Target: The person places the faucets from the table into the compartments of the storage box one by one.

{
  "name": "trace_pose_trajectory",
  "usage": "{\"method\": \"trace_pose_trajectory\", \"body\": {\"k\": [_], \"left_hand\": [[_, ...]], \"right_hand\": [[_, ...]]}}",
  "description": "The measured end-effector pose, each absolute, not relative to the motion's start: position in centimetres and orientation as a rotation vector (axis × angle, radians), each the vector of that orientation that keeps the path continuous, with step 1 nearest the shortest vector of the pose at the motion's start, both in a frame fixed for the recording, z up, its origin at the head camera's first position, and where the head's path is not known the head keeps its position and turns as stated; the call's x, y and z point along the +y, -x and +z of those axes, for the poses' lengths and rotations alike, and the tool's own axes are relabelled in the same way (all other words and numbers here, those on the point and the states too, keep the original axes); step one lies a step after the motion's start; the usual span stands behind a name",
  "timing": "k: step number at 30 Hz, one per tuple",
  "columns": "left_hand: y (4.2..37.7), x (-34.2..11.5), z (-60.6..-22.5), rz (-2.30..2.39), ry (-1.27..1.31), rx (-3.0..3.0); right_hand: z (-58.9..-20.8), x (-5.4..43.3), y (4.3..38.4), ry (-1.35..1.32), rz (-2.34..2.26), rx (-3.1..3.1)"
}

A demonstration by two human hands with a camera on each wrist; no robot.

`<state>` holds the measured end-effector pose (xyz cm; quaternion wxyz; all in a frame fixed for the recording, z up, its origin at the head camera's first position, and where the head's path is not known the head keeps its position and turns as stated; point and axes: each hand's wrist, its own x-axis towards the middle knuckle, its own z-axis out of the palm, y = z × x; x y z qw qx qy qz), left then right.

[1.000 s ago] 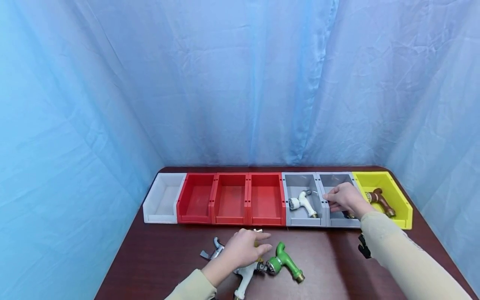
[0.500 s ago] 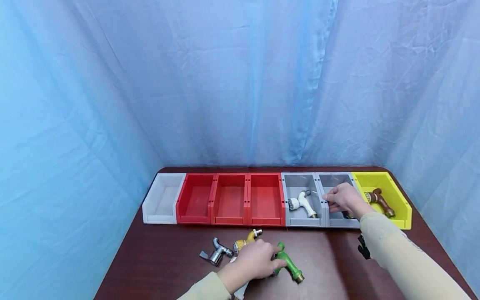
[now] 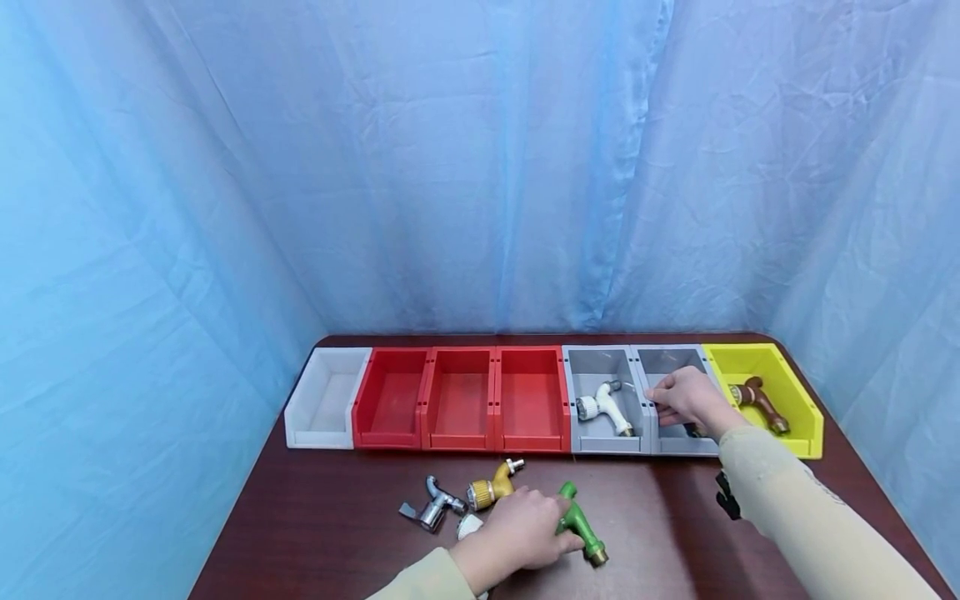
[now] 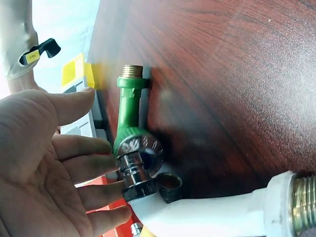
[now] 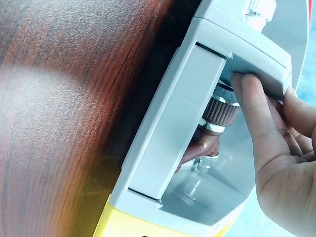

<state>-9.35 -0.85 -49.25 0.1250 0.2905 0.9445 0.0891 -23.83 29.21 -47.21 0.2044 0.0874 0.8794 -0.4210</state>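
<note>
My left hand [image 3: 521, 529] is at the green tap [image 3: 583, 529] on the table, its thumb and fingers spread on either side. In the left wrist view, the fingertips reach the tap's body while the thumb stays apart from it. A white tap [image 4: 212, 217] with a dark metal end lies below that hand, mostly covered in the head view. My right hand [image 3: 693, 396] pinches the side wall of the right grey bin [image 5: 173, 123] between thumb and fingers. Inside this bin lies a brown tap [image 5: 222, 112] with a ribbed knob.
A yellow tap [image 3: 495, 487] and a chrome lever tap [image 3: 435, 504] lie left of my left hand. Along the back stand a white bin [image 3: 322, 437], several red bins [image 3: 461, 442], a grey bin with a white tap [image 3: 611, 408], and a yellow bin holding a brown tap [image 3: 765, 404].
My left hand has moved right, from over the white tap to the green one, uncovering the yellow and chrome taps. The green tap has shifted slightly. My right hand has stayed still.
</note>
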Motion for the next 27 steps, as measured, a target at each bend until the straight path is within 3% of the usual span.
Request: {"method": "trace_pose_trajectory", "body": {"k": [27], "left_hand": [[9.1, 2.6, -52.9, -0.142, -0.866, 2.915]], "right_hand": [[-47.1, 29.0, 23.7, -0.208, -1.192, 2.456]]}}
